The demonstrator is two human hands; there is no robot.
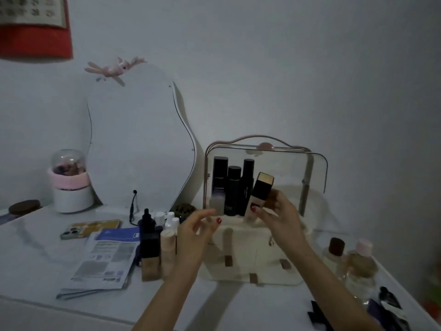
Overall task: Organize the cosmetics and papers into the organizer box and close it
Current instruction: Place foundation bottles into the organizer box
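Note:
The cream organizer box point(241, 256) stands mid-table with its clear lid point(307, 168) raised. Three tall dark bottles point(233, 189) stand upright inside at the back. My right hand point(281, 211) grips a beige foundation bottle with a gold cap point(259, 194), tilted, just over the box opening. My left hand point(198, 230) hovers with fingers spread in front of the box's left side, holding nothing. A cluster of bottles point(157, 247) stands left of the box. Printed papers point(105, 256) lie flat further left.
A wavy mirror point(138, 139) leans on the wall behind. A phone point(90, 228) lies near the papers. A white and pink domed container point(69, 185) sits at the back left. Clear bottles point(353, 263) and dark sachets point(386, 306) occupy the right edge.

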